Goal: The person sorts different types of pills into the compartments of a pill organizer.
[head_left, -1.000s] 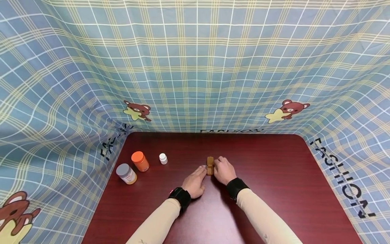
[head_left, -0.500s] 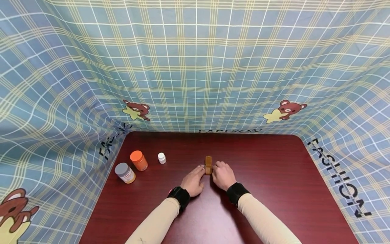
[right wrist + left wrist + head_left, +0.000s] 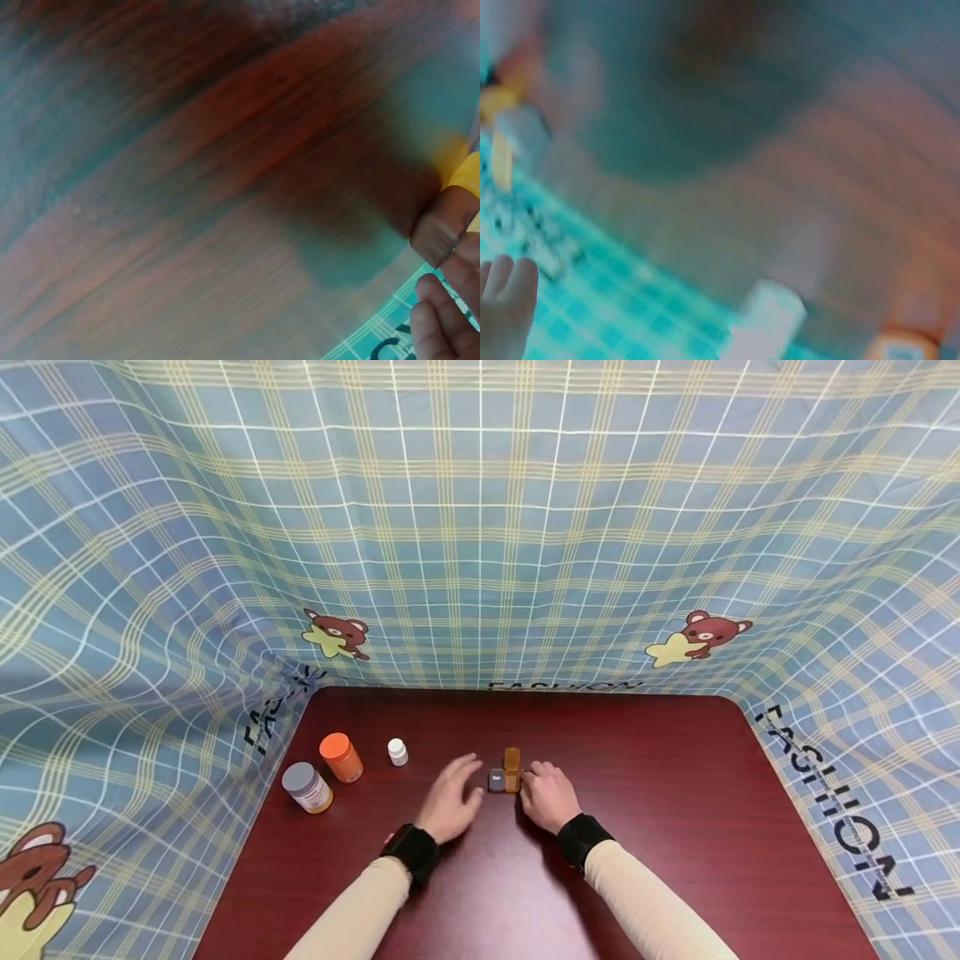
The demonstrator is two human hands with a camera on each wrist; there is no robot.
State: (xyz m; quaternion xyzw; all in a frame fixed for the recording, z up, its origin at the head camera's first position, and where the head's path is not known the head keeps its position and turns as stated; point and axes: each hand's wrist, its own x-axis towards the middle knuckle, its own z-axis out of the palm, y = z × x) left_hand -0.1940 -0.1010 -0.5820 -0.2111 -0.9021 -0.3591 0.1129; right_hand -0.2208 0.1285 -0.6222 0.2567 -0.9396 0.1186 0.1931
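Observation:
A small pill box lies on the dark red table (image 3: 645, 760). Its amber compartment (image 3: 512, 782) has the lid (image 3: 512, 758) tipped up and back; beside it on the left is a closed dark grey compartment (image 3: 496, 780) with white lettering. My left hand (image 3: 452, 802) hovers to the left of the box, fingers spread and holding nothing. On the other side, my right hand (image 3: 550, 795) holds the box's right end with curled fingers, which hide that end. In the right wrist view, fingers (image 3: 444, 319) show below the yellow lid (image 3: 466, 174).
Toward the left edge stand a white bottle with a grey cap (image 3: 308, 787), an orange bottle (image 3: 342, 758) and a small white bottle (image 3: 398, 752). A blue plaid curtain (image 3: 480, 527) with printed bears surrounds the table's back and sides.
My left hand has come off the pill box and moved left, uncovering the grey compartment. My right hand has slid slightly toward me along the box, staying at its right end.

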